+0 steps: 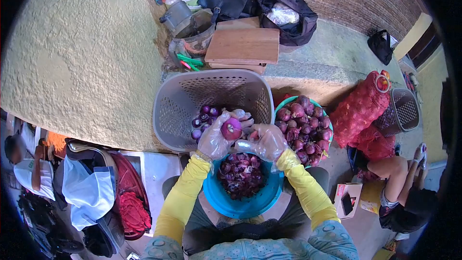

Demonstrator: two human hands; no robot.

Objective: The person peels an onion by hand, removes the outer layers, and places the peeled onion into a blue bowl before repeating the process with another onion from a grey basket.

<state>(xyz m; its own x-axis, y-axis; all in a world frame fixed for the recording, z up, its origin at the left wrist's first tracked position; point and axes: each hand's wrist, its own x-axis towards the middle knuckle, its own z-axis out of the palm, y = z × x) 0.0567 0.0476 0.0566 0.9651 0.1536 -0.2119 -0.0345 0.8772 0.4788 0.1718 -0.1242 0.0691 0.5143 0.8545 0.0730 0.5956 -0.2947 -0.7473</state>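
rough ledge (pixel 332 58) behind perforated plastic basket (pixel 168 115); gloved left hand (pixel 214 139) curled round smooth onion (pixel 231 129); right hand (pixel 270 142) half-closed, hold unclear.

Gloved hands (pixel 242 140) w/ red onion (pixel 231 129)

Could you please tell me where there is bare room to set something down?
The ledge is bare between the open dark bag and the small black bag, as is the top wooden board. It is crowded where the grey basket, blue basin and green-rimmed onion tub sit close together.
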